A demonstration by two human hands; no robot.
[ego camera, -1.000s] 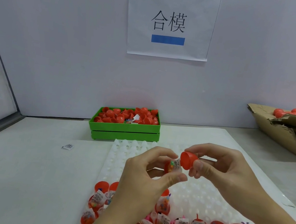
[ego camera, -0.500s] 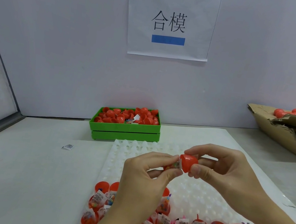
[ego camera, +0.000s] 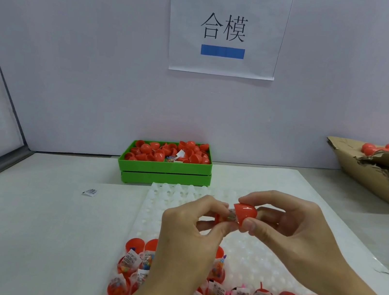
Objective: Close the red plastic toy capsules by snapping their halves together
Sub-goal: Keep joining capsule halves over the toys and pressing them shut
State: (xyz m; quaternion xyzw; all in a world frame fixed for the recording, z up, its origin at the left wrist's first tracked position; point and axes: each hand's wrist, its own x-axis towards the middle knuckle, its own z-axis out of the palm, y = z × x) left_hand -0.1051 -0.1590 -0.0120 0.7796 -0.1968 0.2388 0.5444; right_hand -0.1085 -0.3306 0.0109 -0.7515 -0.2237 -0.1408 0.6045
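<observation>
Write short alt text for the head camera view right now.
Two hands press a red capsule together: the right hand holds the cap, the left hand the filled half. Below sits a white tray of open capsules; a green bin stands behind.

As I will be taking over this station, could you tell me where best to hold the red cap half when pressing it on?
Probably pinch the red cap half across its domed sides from the right, as the right hand does, leaving the open rim facing the left hand.
</observation>
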